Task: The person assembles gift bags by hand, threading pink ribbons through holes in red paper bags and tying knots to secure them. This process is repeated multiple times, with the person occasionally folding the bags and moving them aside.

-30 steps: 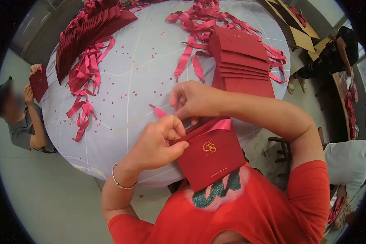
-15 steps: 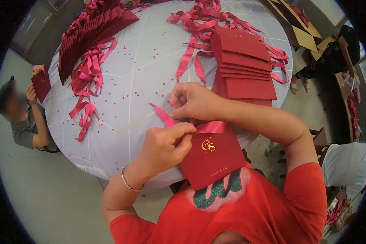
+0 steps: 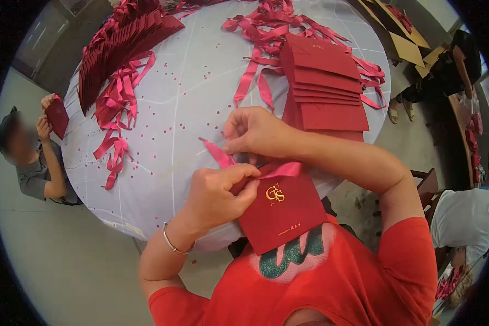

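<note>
A dark red bag (image 3: 282, 214) with gold lettering rests between the table edge and my red shirt. At its upper edge, a pink ribbon (image 3: 282, 170) runs toward my fingers. My left hand (image 3: 225, 193), with a bracelet on the wrist, pinches the ribbon at the bag's top left corner. Just above it, my right hand (image 3: 255, 133) is closed, thumb against fingers, close to the ribbon; what lies between those fingertips is too small to make out. A loose ribbon end (image 3: 217, 152) points to the upper left on the cloth.
On the white-covered table (image 3: 195, 70) are stacked red bags (image 3: 331, 87) at right, a fanned row of bags (image 3: 125, 46) at upper left, ribbons and small red dots. A person (image 3: 32, 157) at left holds a red bag. Another person (image 3: 445, 70) stands at upper right.
My right hand has shifted very slightly up and left. The bag has tilted a little, and its lettering sits slightly further left. The person at left has moved their bag slightly.
</note>
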Tool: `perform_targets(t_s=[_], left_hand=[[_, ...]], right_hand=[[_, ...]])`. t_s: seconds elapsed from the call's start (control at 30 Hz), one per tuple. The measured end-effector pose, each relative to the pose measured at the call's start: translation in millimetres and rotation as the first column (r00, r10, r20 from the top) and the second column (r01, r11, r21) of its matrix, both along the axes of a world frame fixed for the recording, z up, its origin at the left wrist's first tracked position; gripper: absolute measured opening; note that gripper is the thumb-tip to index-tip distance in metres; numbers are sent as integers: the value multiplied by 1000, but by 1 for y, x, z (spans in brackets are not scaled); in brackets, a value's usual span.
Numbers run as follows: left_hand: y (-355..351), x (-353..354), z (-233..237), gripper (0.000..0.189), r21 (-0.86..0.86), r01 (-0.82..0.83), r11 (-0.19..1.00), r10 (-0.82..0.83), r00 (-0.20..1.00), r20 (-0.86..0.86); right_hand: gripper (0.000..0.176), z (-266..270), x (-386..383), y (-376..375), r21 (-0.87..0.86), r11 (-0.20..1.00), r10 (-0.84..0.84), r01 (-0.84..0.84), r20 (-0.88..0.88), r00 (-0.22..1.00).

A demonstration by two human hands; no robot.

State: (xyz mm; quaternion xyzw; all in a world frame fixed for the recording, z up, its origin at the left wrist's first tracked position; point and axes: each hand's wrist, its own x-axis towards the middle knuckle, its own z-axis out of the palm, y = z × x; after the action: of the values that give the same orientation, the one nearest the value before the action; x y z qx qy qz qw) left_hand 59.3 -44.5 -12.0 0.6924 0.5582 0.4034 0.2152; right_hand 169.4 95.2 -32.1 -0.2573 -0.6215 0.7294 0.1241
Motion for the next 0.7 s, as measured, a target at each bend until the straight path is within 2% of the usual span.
perform_targets(t_s=[0.13,0.2,0.3,0.53,0.63,0.7], left_hand=[[1,-5,-5,9,-36,0,999,2,998,66],[1,-8,-5,10,-117,29,993,-16,994,111],[1,-12,-2,10,-193,36,981,-19,996,88],[3,-10,0,14,-190,20,982,-11,999,50],[4,-11,-6,22,-154,56,986,-43,995,86],[4,-13,-8,28,-158,121,980,-101,986,133]], right_hand=[[25,13,3,8,-39,999,12,-9,61,998],[23,11,5,11,-28,1000,4,-3,36,999],[22,11,8,13,-52,999,15,-16,-4,1000],[21,14,21,19,4,1000,7,-7,-10,1000],[21,7,20,18,-83,996,24,-29,-59,998],[21,6,18,18,-75,997,30,-30,0,1000]])
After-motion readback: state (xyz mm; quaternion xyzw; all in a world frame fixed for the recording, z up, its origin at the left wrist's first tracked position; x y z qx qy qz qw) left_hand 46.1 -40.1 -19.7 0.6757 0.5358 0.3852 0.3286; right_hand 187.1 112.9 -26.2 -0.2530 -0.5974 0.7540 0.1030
